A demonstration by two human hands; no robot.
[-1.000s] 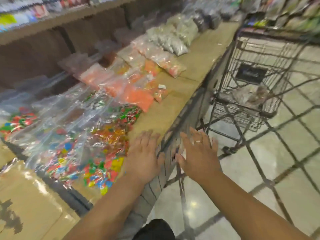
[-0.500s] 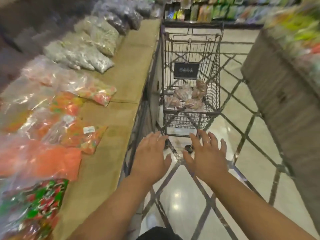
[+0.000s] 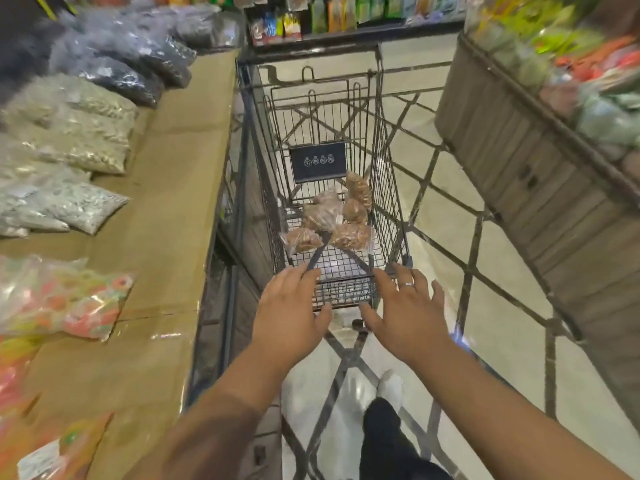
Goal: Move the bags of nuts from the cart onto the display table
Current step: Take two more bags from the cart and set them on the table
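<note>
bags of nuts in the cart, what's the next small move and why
Probably reach the left hand over the cart's near end down to the nearest bag of nuts: it and the right hand are open and empty, and the bags lie on the basket floor beyond them.

Left of frame, lower: clear bag of orange-green sweets (image 3: 65, 299), lying flat. Bottom left corner: similar bag with white label (image 3: 45, 459), blurred. Mid left: silver-grey bags (image 3: 69, 209); above these, pale green bags (image 3: 76, 140). Upper left: dark bags (image 3: 138, 74), overlapping in row. Top centre: shelf of coloured packets (image 3: 329, 15). Right: slatted wooden stand (image 3: 519, 174) carrying blurred goods (image 3: 571, 64). Floor (image 3: 450, 237): pale glossy tiles, dark diagonal lines.
</note>
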